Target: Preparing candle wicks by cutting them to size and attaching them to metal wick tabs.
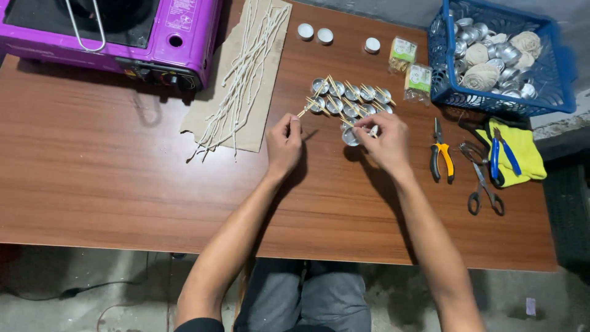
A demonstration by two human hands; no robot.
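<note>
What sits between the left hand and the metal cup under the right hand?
Nothing visible. Bare table separates the left hand from the cup that the right hand touches. The cluster of cups with sticks lies beyond, not between.

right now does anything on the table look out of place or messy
Nothing is spilled or broken. The small silver metal cups sit in neat rows with wooden sticks across them. Only the white waxed wick strings look untidy, trailing off the brown cardboard sheet onto the wooden table.
</note>
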